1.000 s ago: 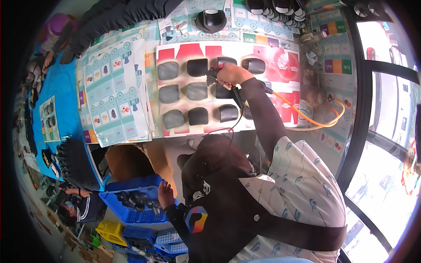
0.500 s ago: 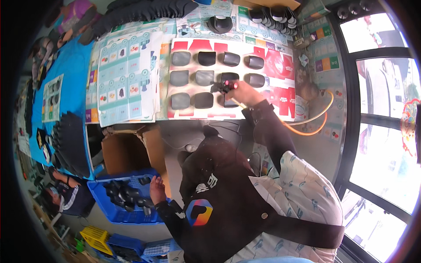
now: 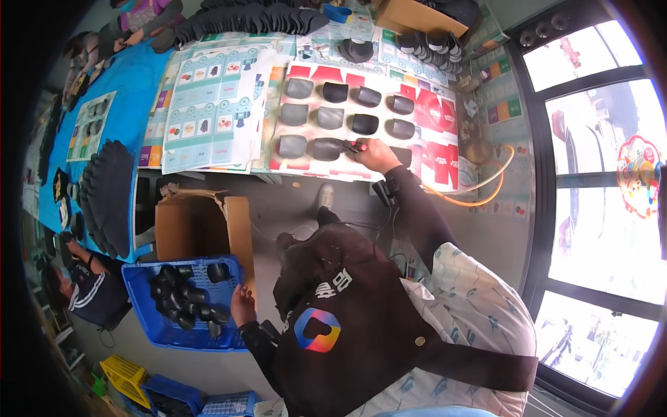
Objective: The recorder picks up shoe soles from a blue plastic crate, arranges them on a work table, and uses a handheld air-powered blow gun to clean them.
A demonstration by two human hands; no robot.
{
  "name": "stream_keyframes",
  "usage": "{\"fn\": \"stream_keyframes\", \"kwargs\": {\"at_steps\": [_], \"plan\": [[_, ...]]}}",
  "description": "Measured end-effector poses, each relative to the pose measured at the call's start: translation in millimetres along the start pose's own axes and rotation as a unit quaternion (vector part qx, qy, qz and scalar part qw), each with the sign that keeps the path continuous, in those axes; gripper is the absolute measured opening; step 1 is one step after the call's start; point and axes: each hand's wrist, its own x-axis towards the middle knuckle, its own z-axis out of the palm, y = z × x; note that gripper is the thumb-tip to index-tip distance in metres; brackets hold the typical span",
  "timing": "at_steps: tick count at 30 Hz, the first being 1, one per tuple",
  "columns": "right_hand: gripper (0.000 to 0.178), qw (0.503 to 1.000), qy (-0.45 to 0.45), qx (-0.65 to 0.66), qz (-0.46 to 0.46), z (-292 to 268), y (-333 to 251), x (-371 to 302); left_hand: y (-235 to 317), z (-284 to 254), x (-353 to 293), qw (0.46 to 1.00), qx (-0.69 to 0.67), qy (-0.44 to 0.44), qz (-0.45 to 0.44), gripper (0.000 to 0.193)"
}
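Note:
My right hand [image 3: 379, 156] is closed around a small spray gun [image 3: 354, 146]. Its nozzle end points left, at a dark curved pad [image 3: 325, 149] in the near row. Rows of similar pads, such as a grey one [image 3: 294, 115] and a blacker one [image 3: 365, 124], lie on a red-and-white printed sheet [image 3: 436, 142]. A pad is partly hidden behind my right hand. My left hand [image 3: 243, 304] hangs beside the rim of a blue crate [image 3: 149, 333], fingers loosely apart and nothing seen in them. Black curved pieces [image 3: 182, 295] fill part of the crate.
An orange hose [image 3: 479, 202] loops right of the sheet. Printed cards [image 3: 208, 104] lie left of it, with stacked black pieces [image 3: 243, 24] behind. A cardboard box [image 3: 238, 226] stands below the table edge. Co-workers sit by a blue-covered table [image 3: 142, 90]; windows line the right side.
My right hand has brought the spray gun from between the middle and near rows to the near row. My left hand stays beside the crate. The whole view has shifted.

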Motion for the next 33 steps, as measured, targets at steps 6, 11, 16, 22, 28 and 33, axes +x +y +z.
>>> {"fn": "stream_keyframes", "kwargs": {"at_steps": [6,11,16,22,28,33], "plan": [[0.032,0.998,0.016,0.064,0.0,10.3,6.1,0.5,-9.3,11.5,-4.6,0.999,-0.019,0.026,0.001,0.037],[0.028,0.997,0.0,0.036,0.07,5.2,25.5,-9.1,7.3,43.8,-11.2,0.999,-0.027,0.021,0.016,0.02],[0.031,0.996,0.016,0.09,-0.008,7.8,8.8,-16.1,1.9,36.2,-15.6,0.998,-0.043,0.032,0.013,0.021],[0.027,0.993,-0.024,0.104,-0.047,22.5,16.5,-9.4,-6.9,30.0,-17.7,0.998,-0.041,0.044,0.023,0.028],[0.024,0.998,0.005,0.063,-0.01,28.4,8.0,-9.7,-13.0,33.7,-23.7,0.998,-0.038,0.052,0.025,0.026],[0.025,1.0,0.012,0.009,-0.003,36.0,11.8,-11.6,-14.5,39.3,-33.6,0.997,-0.032,0.061,0.03,0.023]]}}
